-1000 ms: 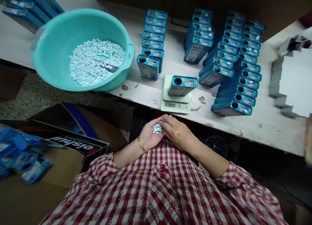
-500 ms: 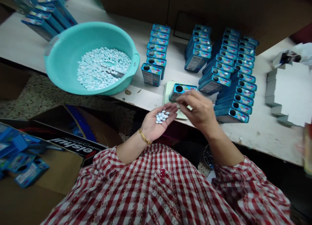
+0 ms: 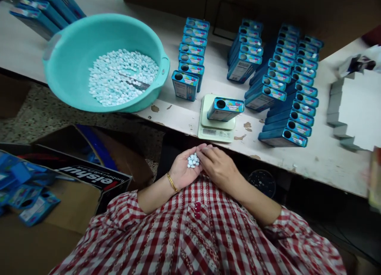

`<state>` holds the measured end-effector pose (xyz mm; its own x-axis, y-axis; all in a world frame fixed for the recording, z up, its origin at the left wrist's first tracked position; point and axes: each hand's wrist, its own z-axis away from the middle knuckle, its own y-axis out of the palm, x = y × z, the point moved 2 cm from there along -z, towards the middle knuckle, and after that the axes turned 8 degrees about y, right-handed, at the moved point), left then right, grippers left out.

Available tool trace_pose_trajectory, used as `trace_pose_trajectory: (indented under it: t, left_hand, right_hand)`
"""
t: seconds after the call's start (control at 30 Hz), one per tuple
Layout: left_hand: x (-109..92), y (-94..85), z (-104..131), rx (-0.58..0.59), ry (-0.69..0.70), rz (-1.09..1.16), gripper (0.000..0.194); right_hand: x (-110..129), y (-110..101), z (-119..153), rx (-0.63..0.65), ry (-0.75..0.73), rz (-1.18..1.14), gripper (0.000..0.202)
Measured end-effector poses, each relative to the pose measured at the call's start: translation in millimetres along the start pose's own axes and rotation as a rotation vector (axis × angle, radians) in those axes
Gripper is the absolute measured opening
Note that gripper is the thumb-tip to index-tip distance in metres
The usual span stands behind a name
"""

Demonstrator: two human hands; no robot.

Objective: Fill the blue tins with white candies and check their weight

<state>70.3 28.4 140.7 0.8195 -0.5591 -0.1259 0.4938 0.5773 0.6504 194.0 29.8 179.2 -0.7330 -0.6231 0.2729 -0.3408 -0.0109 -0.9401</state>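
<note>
My left hand (image 3: 185, 170) is turned palm up with a small pile of white candies (image 3: 193, 160) cupped in it. The fingers of my right hand (image 3: 218, 166) are bent together over the left fingers, at the right edge of the pile; whatever they pinch is hidden. Beyond my hands a blue tin (image 3: 226, 109) with a round dark opening stands on a pale green scale (image 3: 216, 135). At the left, a turquoise basin (image 3: 71, 49) holds many white candies and a dark, narrow tool (image 3: 137, 83).
Rows of blue tins (image 3: 186, 84) stand behind the scale, with more rows (image 3: 285, 138) to its right. White cartons (image 3: 360, 108) lie at the far right. Below left, an open cardboard box (image 3: 77, 203) holds more blue tins (image 3: 40, 207).
My right hand has moved down and left from beside the tin on the scale to the candies in my left palm. My left hand is lower, and the scale's display now shows.
</note>
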Motion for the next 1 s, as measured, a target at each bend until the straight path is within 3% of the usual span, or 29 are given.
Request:
trace_pose_trajectory:
  t: [0.13, 0.3, 0.47, 0.57, 0.73, 0.87, 1.0]
  left_hand:
    - [12.6, -9.6, 2.4, -0.064, -0.067, -0.023, 0.028]
    - [16.2, -11.1, 3.7, -0.046, -0.054, -0.039, 0.028]
    - [13.5, -6.0, 4.0, -0.015, -0.037, -0.029, 0.028]
    - [8.3, -0.6, 4.8, 0.026, 0.0, 0.003, 0.027]
    - [1.1, 4.1, 7.2, 0.132, 0.009, 0.002, 0.025]
    - [0.1, 0.9, 6.1, 0.127, -0.016, -0.007, 0.024]
    - [-4.3, 4.7, 2.8, 0.125, 0.019, 0.031, 0.027]
  right_hand:
    - [7.7, 20.7, 16.8, 0.058, -0.001, -0.031, 0.025]
    - [-1.9, 14.9, 21.3, 0.094, 0.006, -0.061, 0.024]
    - [-5.9, 12.0, 17.1, 0.051, 0.008, -0.081, 0.023]
    - [-13.3, -1.5, 7.9, -0.036, 0.039, -0.174, 0.022]
    - [-29.9, -41.6, -10.9, -0.159, 0.068, -0.232, 0.02]
    - [-36.3, -66.2, -25.6, -0.312, 0.141, -0.221, 0.019]
    - [-31.2, -62.6, -36.7, -0.167, 0.046, -0.244, 0.023]
